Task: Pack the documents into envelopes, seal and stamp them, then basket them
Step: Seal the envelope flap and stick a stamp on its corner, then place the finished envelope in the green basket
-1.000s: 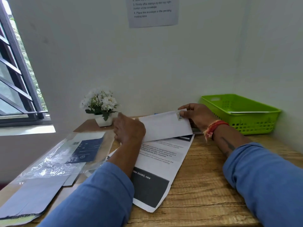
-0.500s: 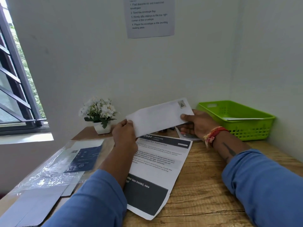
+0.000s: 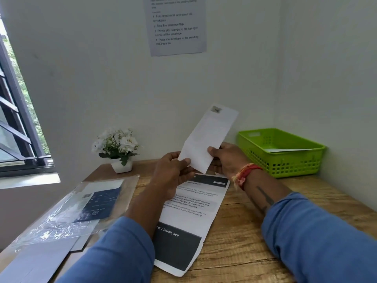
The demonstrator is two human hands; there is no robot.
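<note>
Wooden table (image 3: 244, 231), white corner walls (image 3: 91, 78).

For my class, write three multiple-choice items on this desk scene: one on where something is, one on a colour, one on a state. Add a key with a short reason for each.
1. Where does the basket stand?
A. on the desk's right side, by the wall
B. beside the window
C. under the desk

2. What colour is the basket?
A. blue
B. green
C. white

3. How is the envelope held?
A. flat on the desk, untouched
B. raised off the desk, in both hands
C. lying in the basket

Key:
1 A: the basket sits on the wooden desk near the right wall, far from the window.
2 B: its walls are bright green.
3 B: the left hand pinches the lower edge of the envelope, the right hand grips the side, and the envelope stands tilted above the printed document.
</note>
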